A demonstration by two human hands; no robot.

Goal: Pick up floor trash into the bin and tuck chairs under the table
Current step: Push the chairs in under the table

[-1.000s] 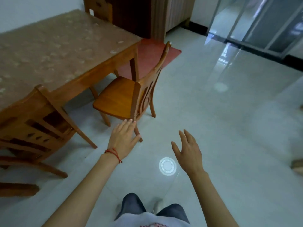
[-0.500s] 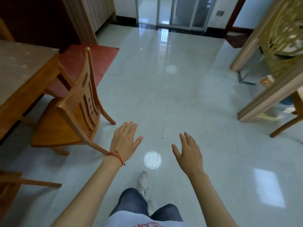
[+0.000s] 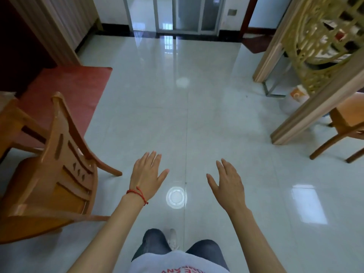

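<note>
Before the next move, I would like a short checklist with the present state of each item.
1. Left hand free, holds nothing: ok.
2. Right hand free, holds nothing: ok.
3. Wooden chair tucked under the table: not ok; it stands out on the floor at the person's left.
4. Second chair at the right edge tucked: cannot tell, mostly out of frame.
5. Trash on the floor located: cannot tell; none plainly visible.
6. Bin in view: not ok.
</note>
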